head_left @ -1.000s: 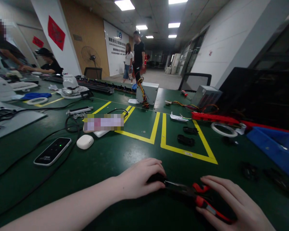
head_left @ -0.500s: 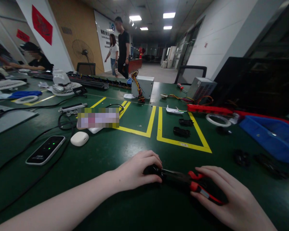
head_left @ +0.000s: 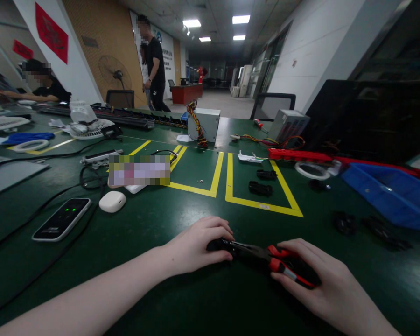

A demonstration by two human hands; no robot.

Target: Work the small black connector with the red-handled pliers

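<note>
My left hand (head_left: pixel 199 245) is closed around a small black part (head_left: pixel 219 245) just above the green table, its thumb and fingers covering much of it. My right hand (head_left: pixel 322 275) grips red-and-black handled pliers (head_left: pixel 283 261) by the handles. The long jaws of the pliers point left and reach the black part at my left fingertips. Whether the jaws are clamped on it I cannot tell. Two similar black pieces (head_left: pixel 261 188) lie inside the yellow tape frame (head_left: pixel 266 206) ahead of my hands.
To the right are a blue bin (head_left: pixel 388 196), loose black parts (head_left: pixel 343 222) and a white ring (head_left: pixel 312 171). On the left lie a black-faced device (head_left: pixel 62 219), a cream case (head_left: pixel 112 201) and cables. Power supplies (head_left: pixel 210 125) stand farther back. Other people are beyond the table.
The pliers and my right hand have shifted slightly left, closer to my left hand. My left hand keeps its hold on the black part. Two people walking in the background have moved left.
</note>
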